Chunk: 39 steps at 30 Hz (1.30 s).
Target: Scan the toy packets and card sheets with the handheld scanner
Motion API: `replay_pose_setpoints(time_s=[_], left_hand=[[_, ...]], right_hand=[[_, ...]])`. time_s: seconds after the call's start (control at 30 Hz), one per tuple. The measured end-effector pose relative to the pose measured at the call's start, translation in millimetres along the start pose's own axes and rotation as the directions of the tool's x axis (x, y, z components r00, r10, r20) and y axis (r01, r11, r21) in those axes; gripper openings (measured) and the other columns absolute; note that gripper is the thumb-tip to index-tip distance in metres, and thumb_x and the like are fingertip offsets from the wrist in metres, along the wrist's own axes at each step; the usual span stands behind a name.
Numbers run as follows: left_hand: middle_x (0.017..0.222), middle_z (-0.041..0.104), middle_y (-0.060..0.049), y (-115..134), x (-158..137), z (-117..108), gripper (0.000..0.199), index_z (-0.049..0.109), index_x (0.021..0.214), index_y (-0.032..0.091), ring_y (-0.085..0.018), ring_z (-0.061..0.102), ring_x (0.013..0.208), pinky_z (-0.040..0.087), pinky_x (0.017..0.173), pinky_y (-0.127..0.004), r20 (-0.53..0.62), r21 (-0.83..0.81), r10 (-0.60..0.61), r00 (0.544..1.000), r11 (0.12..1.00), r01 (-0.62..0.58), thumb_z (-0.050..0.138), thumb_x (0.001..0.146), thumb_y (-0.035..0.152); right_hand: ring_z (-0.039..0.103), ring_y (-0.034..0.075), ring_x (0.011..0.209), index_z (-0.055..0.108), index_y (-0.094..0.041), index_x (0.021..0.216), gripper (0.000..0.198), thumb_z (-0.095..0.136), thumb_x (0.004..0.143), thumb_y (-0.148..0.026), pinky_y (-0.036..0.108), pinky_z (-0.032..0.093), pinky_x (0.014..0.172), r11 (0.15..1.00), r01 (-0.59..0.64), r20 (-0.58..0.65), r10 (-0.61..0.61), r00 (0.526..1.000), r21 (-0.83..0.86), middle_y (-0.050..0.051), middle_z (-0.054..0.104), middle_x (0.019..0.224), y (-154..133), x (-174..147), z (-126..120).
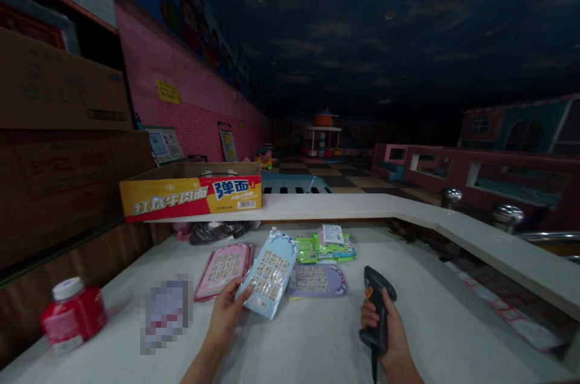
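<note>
Slanting pale-blue packet (pixel 270 274), round-topped, with rows of tiny pictures.

Coarse pixels mask a flat purplish item (pixel 167 314) on the table (pixel 254 354), so what it is cannot be told. The small pictures on the light-blue packet (pixel 272 269) are too tiny to make out, and that packet hides the left end of the purple packet (pixel 319 280). The right hand (pixel 393 326) covers part of the scanner (pixel 379 299), whose cable (pixel 374 366) runs off the bottom edge, as do both forearms. Stacked cartons (pixel 63 88) are cut by the left edge; the far background is dim and blurred.
</note>
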<state>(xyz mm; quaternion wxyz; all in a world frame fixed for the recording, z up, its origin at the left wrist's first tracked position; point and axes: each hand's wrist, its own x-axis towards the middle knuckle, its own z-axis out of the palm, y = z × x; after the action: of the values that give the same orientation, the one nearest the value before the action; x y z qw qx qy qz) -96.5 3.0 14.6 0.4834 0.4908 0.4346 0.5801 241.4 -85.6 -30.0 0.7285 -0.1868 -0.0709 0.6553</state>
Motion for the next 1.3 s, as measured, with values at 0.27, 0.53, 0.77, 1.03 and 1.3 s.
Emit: replay_pose_setpoints(time_s=[0.27, 0.53, 0.77, 1.03, 1.3], left_hand=[[0.077, 0.07, -0.006, -9.4, 28.1, 77.4, 0.051, 0.066, 0.083, 0.012, -0.017, 0.063, 0.065, 0.052, 0.065, -0.032, 0.09, -0.073, -0.16, 0.983, 0.983, 0.166, 0.082, 0.05, 0.048], [0.104, 0.065, -0.017, -23.4, 44.0, 106.0, 0.046, 0.062, 0.119, 0.008, -0.026, 0.059, 0.105, 0.042, 0.097, -0.039, 0.105, 0.806, 0.066, 0.992, 0.579, -0.124, 0.063, 0.077, 0.027], [0.126, 0.051, -0.013, -27.0, -2.8, 110.3, 0.055, 0.063, 0.12, 0.023, -0.03, 0.044, 0.121, 0.034, 0.103, -0.039, 0.427, 0.852, 0.066, 0.902, 0.304, -0.426, 0.07, 0.071, 0.046], [0.118, 0.055, -0.014, -30.0, -16.5, 150.1, 0.044, 0.064, 0.113, 0.023, -0.032, 0.046, 0.114, 0.037, 0.095, -0.046, 0.311, 0.914, 0.034, 0.95, 0.263, -0.309, 0.067, 0.074, 0.043], [0.12, 0.057, -0.013, -6.0, -3.9, 99.7, 0.038, 0.064, 0.115, 0.02, -0.029, 0.047, 0.115, 0.037, 0.097, -0.041, 0.254, 0.895, 0.204, 0.945, 0.321, -0.31, 0.058, 0.083, 0.038]], right_hand=[[0.038, 0.004, 0.042, 0.056, -0.018, 0.086, 0.036, 0.076, 0.07, -0.044, 0.012, 0.034, 0.037, 0.997, 0.02, -0.016, -0.021, 1.0, -0.073, -0.008, 0.042, 0.056, -8.3, -13.1, 13.5], [0.036, 0.005, 0.042, 0.057, -0.018, 0.087, 0.032, 0.074, 0.073, -0.04, 0.013, 0.036, 0.036, 0.999, 0.008, -0.02, -0.008, 1.0, -0.031, -0.008, 0.042, 0.057, -10.1, -13.6, 14.3], [0.037, 0.004, 0.042, 0.056, -0.017, 0.086, 0.031, 0.073, 0.074, -0.04, 0.012, 0.035, 0.036, 0.999, 0.011, -0.036, -0.012, 0.999, -0.046, -0.008, 0.042, 0.057, -10.3, -13.9, 17.2], [0.036, 0.005, 0.042, 0.056, -0.018, 0.087, 0.03, 0.072, 0.074, -0.039, 0.013, 0.036, 0.034, 0.998, -0.009, -0.057, 0.005, 0.998, -0.058, -0.008, 0.041, 0.057, -8.1, -13.6, 16.4], [0.039, 0.005, 0.042, 0.055, -0.017, 0.089, 0.03, 0.073, 0.073, -0.035, 0.014, 0.038, 0.036, 0.998, -0.035, -0.058, 0.032, 0.998, -0.059, -0.007, 0.041, 0.058, -7.6, -16.5, 10.4]])
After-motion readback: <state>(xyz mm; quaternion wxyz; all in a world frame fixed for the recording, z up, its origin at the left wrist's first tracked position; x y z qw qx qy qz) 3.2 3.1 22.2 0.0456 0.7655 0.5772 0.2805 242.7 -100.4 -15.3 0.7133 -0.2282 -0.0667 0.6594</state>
